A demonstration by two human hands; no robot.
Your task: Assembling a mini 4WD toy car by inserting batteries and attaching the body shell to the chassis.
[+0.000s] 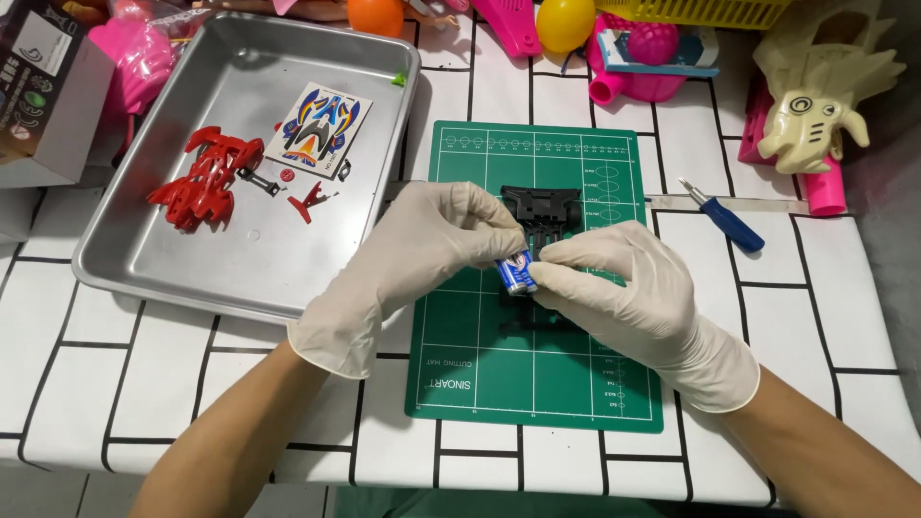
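Both my hands wear pale latex gloves and meet over a green cutting mat (480, 374). My left hand (422, 249) and my right hand (624, 297) pinch a small blue cylindrical battery (516, 273) between their fingertips. Just beneath and behind the battery lies a black plastic toy-car chassis (543, 207), partly hidden by my fingers.
A metal tray (240, 278) at the left holds a red car body (203, 176), a sticker sheet (319, 129) and small red and black parts. A blue-handled screwdriver (724, 219) lies right of the mat. Colourful toys and a cream dinosaur toy (815, 96) crowd the far edge.
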